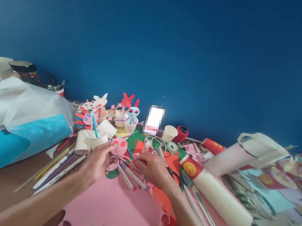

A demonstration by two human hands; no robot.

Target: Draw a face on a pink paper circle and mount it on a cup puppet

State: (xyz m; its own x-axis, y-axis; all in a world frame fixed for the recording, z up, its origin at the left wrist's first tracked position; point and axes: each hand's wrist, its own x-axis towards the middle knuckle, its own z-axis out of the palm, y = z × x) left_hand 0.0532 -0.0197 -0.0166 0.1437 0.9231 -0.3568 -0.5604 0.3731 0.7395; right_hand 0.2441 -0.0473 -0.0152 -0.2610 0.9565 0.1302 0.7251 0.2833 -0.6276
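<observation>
Left hand [99, 160]: thumb and fingers pinched narrow on the left edge of a pink paper disc [119, 147] with red ovals. Disc lies just right of the left thumb, its marked face toward the camera; round, so no clear long axis. Left hand nearer to it; right hand [152, 166] sits to its right and a bit closer to the wearer, apart from it. Right fingers curled close together at the lower end of a blue stick [131, 154]; can't tell if they grip it. Stick's long axis slants from beside the disc down to the right fingertips, so it lies between the hands. Second pink disc [114, 165] below the first, beside the left fingers. White markers [126, 177] nearer the wearer, over a pink sheet [113, 206].
</observation>
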